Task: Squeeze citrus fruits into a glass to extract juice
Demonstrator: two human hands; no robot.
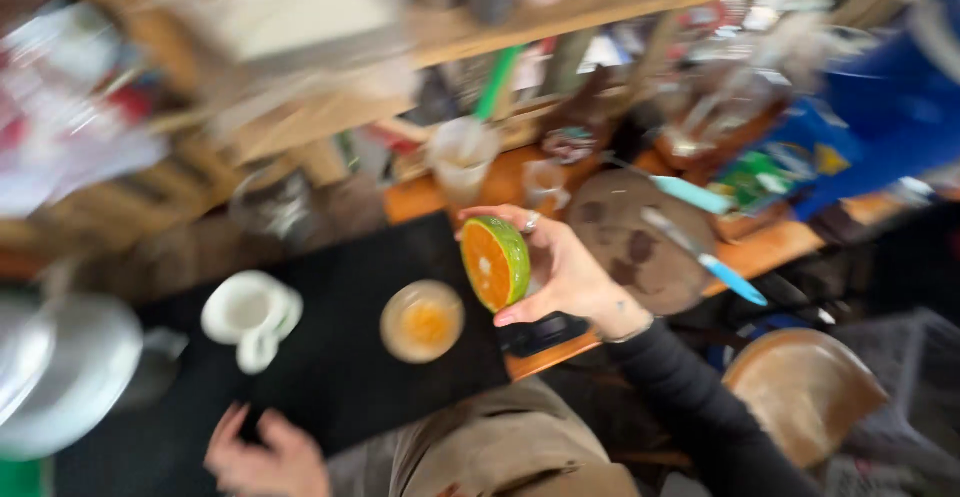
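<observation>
Now we grip a halved green-skinned citrus in our right hand, fingers closed round its rind with the orange cut face turned to nine o'clock, just above the small bowl at seven o'clock of it, while our left hand rests open-fingered on the black mat.

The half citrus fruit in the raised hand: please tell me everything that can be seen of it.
The half citrus fruit has a green peel and orange flesh with a pale centre. The cut face is turned to the left, roughly upright. The right hand grips it from the peel side, fingers above and thumb below, and lifts it clear of the black mat, beside a small bowl with orange contents. The picture is blurred, so finer detail cannot be told.
</observation>
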